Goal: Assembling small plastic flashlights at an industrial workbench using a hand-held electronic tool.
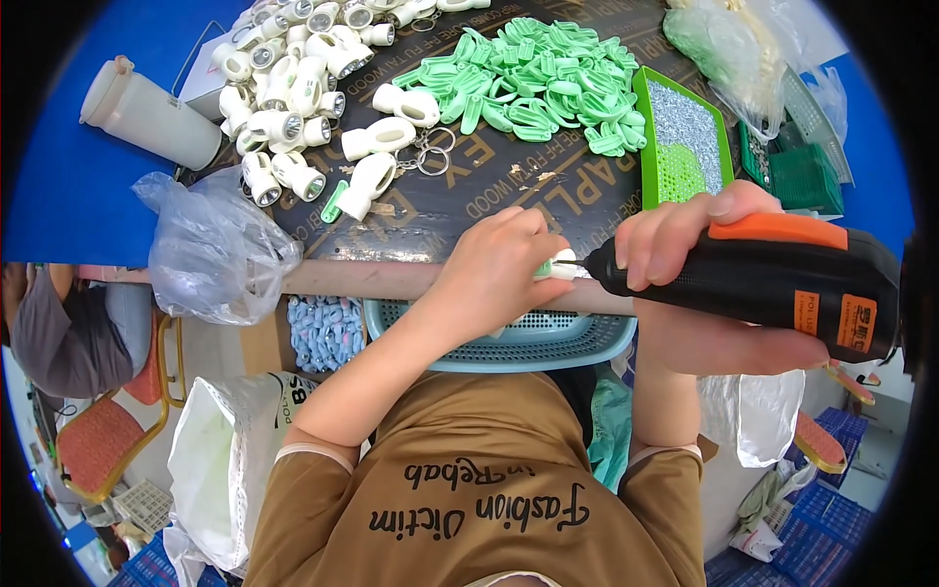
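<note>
Two hands work just right of the middle of the frame, over the near edge of the counter (416, 240): the left hand (494, 259) has its fingers pinching a small white-and-green piece (564, 265), and the right hand (699, 338) has its fingers wrapped around a black-and-orange power driver (782, 284), whose thin bit (577, 262) points left at the piece. To do this well, I would line the bit up straight with the screw seat, press steadily, run the driver in short bursts and ease off once the screw seats, so that the plastic does not crack; the left fingertips should grip firmly but stay clear of the bit's path. Bracing the left wrist on the counter edge would probably steady the piece. Most of the piece is hidden behind the left fingers, so I cannot tell whether a screw is in place or whether the bit touches it. The driver's trigger is not discernible, its rear end runs into the dark right rim, and the pile of white flashlights (279, 125) is cut off at the top.
</note>
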Available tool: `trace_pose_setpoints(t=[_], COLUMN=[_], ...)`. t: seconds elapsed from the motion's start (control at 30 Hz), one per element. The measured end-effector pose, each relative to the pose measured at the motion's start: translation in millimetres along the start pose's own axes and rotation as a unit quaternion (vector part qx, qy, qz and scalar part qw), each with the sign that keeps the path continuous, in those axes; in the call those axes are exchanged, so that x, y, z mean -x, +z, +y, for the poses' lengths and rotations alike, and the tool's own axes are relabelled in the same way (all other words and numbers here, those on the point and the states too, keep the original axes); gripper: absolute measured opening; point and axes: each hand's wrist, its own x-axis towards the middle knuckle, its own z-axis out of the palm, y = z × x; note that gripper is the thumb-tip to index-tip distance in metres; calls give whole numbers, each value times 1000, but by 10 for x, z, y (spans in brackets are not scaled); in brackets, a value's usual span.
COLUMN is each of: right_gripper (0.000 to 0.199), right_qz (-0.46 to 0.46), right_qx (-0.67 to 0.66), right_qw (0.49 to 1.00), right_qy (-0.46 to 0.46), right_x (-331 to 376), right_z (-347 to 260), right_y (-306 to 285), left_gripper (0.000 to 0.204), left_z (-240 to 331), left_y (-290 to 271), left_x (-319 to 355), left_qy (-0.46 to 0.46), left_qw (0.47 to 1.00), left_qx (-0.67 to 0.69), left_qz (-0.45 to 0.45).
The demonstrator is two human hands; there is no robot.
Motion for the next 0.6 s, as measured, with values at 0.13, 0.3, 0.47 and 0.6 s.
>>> trace_pose_setpoints(t=[0.13, 0.3, 0.47, 0.6], right_gripper=[94, 94, 95, 96], right_qz=[-44, 16, 0, 12], right_qx=[15, 71, 59, 43], right_qw=[999, 997, 998, 999], right_qy=[-21, 18, 23, 29], right_x=[-5, 42, 64, 44], right_z=[41, 6, 57, 64], right_y=[-41, 2, -36, -42], left_gripper=[28, 27, 27, 27], left_z=[-2, -24, 12, 11], left_y=[-13, 15, -19, -18], left_x=[-5, -14, -20, -22], left_qy=[-6, -3, -16, -18], left_qw=[1000, 1000, 999, 999], left_qx=[-12, -9, -9, -12], left_qz=[-20, -18, -26, -26])
